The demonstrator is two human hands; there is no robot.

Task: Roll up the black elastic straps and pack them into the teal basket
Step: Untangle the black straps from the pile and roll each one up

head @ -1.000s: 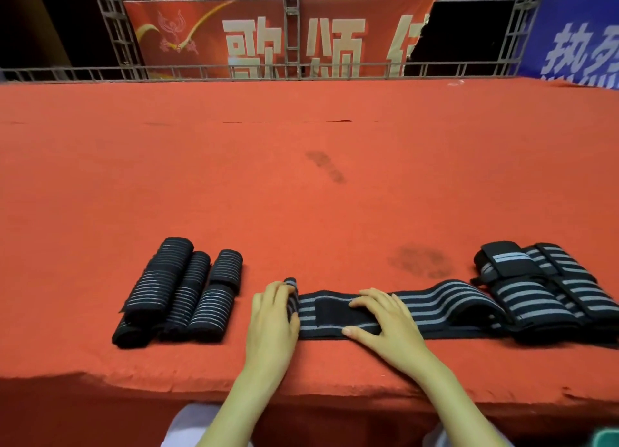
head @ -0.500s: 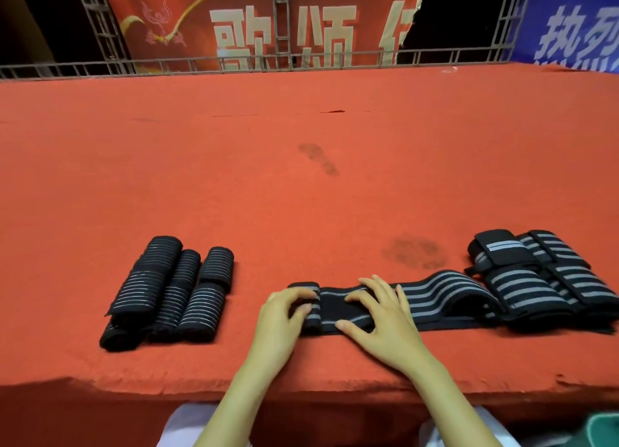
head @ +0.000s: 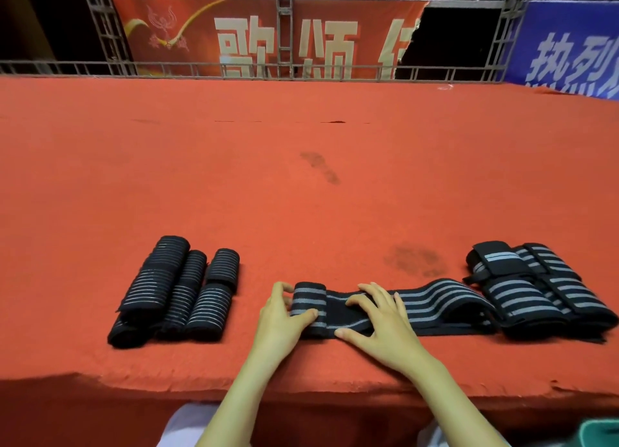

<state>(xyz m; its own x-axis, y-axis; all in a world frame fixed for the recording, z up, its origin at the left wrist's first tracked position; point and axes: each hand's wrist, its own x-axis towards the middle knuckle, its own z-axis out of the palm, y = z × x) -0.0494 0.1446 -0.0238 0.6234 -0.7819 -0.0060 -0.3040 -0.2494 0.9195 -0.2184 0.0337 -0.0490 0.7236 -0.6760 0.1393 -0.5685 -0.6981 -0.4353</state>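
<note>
One strap [head: 435,299] | left hand [head: 278,322] grips its rolled end | right hand [head: 382,326] presses flat

Several finished rolls of black elastic strap with thin grey lines [head: 177,289] lie side by side, touching, at far left. At centre one black elastic strap with broad grey stripes [head: 432,304] lies stretched flat, left to right. Its left end is wound into a short roll gripped by the left hand [head: 279,324], and the right hand [head: 380,327] presses flat on the band just beside the roll. Its right end reaches a loose pile of folded, unrolled black-and-grey straps [head: 536,289]. Only a corner of the teal basket [head: 599,434] shows, bottom right, well apart from the straps.
</note>
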